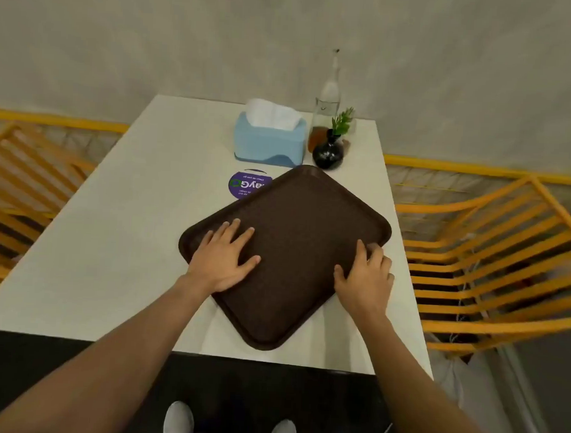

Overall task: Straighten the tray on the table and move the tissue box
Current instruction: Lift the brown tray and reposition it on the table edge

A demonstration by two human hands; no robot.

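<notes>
A dark brown tray (297,223) lies askew on the white table (117,240), one corner pointing at me and one toward the far side. My left hand (224,259) rests flat on the tray's left part, fingers spread. My right hand (365,278) curls over the tray's right rim, thumb on the tray's surface. A light blue tissue box (270,142) with white tissue sticking out stands at the far side of the table, just beyond the tray's far corner and apart from it.
A black vase with a green sprig (329,152) and a clear glass bottle (326,109) stand right of the tissue box. A purple round sticker (242,186) is partly under the tray. Orange slatted chairs (493,260) flank the table; a grey wall lies behind.
</notes>
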